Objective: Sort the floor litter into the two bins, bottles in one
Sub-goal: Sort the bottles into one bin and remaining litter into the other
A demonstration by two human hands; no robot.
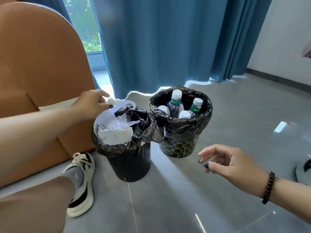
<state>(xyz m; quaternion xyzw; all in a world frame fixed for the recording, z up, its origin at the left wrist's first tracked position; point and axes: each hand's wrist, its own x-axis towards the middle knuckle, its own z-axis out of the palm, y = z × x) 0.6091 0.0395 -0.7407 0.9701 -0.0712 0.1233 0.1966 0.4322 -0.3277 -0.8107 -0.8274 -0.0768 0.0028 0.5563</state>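
Observation:
Two bins lined with black bags stand side by side on the grey floor. The ribbed black bin (133,167) on the left holds white boxes, paper and a white plastic bag (107,117). The patterned black-and-gold bin (176,148) on the right holds several bottles (175,105) with white caps, standing upright. My left hand (91,104) reaches over the left bin's far rim and pinches the top of the white plastic bag. Lower right, my right hand (227,160) hovers in the air with loosely curled fingers and holds nothing.
An orange armchair (38,64) stands close on the left. My leg and a white-and-black sneaker (81,184) sit beside the left bin. Blue curtains (168,39) hang behind the bins. Glossy grey floor tiles (235,115) stretch to the right.

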